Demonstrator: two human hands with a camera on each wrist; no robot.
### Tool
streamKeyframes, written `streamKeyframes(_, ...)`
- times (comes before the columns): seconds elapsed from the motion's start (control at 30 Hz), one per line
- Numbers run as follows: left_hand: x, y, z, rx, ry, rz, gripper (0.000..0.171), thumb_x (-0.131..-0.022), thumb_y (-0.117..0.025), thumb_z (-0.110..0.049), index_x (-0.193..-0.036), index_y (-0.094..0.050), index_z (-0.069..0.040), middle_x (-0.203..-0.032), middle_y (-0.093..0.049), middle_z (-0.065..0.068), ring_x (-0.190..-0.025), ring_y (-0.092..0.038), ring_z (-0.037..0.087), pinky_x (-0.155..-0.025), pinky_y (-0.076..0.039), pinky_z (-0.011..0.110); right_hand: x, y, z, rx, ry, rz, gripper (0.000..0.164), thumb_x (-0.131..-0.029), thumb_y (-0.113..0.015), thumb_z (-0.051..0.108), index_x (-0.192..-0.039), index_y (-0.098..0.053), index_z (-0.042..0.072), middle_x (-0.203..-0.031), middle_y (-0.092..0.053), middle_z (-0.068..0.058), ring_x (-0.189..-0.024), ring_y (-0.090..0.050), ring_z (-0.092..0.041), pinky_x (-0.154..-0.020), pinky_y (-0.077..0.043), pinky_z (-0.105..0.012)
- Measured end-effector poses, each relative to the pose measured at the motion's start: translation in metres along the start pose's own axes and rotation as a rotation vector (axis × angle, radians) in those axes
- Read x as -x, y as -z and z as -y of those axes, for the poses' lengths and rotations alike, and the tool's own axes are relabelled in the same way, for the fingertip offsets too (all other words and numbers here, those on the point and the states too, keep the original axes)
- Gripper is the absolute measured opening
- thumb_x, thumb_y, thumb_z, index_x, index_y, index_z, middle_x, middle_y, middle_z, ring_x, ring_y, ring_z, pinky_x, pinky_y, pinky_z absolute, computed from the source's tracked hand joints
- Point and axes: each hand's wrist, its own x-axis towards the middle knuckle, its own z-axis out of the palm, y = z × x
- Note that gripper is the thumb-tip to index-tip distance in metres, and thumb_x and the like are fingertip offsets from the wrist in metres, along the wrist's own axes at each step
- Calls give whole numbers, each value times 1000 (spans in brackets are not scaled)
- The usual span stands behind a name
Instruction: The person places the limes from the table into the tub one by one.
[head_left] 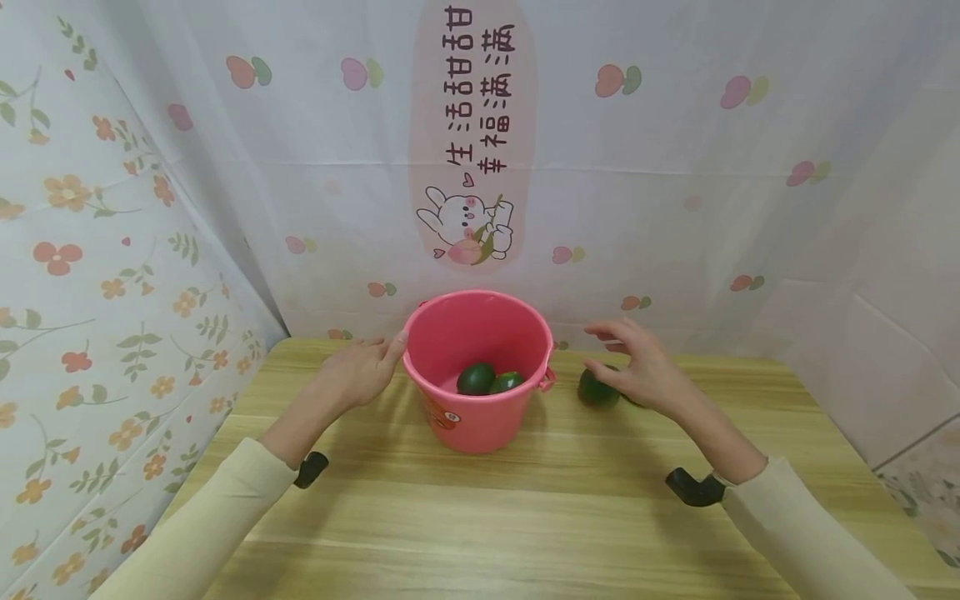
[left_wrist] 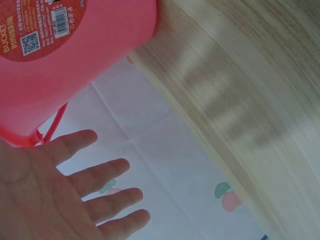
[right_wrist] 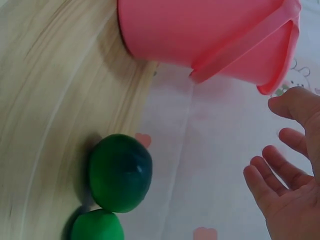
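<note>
Green fruits (head_left: 476, 379) lie in two places, a pair down inside the pink bucket (head_left: 487, 429) and a pair on the table (head_left: 450, 525) to its right; the left hand (head_left: 362, 372) sets its thumb at the rim, fingers straight and spread outside, gripping nothing, probably to steady the bucket; the right hand (head_left: 633, 367) hovers near the outer pair, thumb apart and fingers loosely bent, holding nothing; both reach in from the sides, leaving the bucket's mouth uncovered, presumably for easy access.

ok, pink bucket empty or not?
Not empty: head view shows at least two green objects inside the pink bucket, below its rim.
</note>
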Motion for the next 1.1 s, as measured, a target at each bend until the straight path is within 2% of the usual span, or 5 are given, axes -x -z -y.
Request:
streamKeyframes(0.3,0,0,0,7,0,3,79,-109,-11,-55,-147,-52,0,-151,-46,23,-140,-36,48,-110,-30,63,4,-2,-11,71,15,-6,43,-86,-80,2,-126,-64,-3,-118,-64,-17,-105,-60,-33,-91,-52,-56)
streamKeyframes(0.43,1,0,0,10,-3,1,78,-109,-11,-54,-147,-52,0,-150,-46,23,-139,-37,47,-110,-31,63,6,-3,-15,100,-4,1,43,-87,-80,3,-126,-63,-3,-118,-64,-18,-105,-59,-34,-90,-52,-57)
streamKeyframes(0.73,1,1,0,11,-8,-4,80,-108,-10,-55,-147,-52,0,-149,-47,23,-139,-37,48,-109,-32,64,7,-7,-28,87,-19,33,45,-87,-80,2,-128,-61,-4,-123,-61,-21,-110,-58,-39,-93,-51,-56)
streamKeyframes(0.97,1,0,0,25,-19,-9,81,-108,-10,-56,-145,-55,0,-148,-50,22,-137,-40,46,-109,-33,62,8,-9,-35,98,-25,51,45,-85,-81,1,-125,-61,-6,-121,-61,-23,-106,-59,-37,-91,-52,-55)
streamKeyframes(1.1,0,-1,0,24,-21,-12,81,-108,-9,-57,-146,-53,-1,-148,-49,22,-138,-39,46,-109,-33,63,9,-10,-38,100,-36,71,46,-86,-81,2,-126,-61,-7,-121,-60,-24,-107,-58,-41,-92,-51,-57)
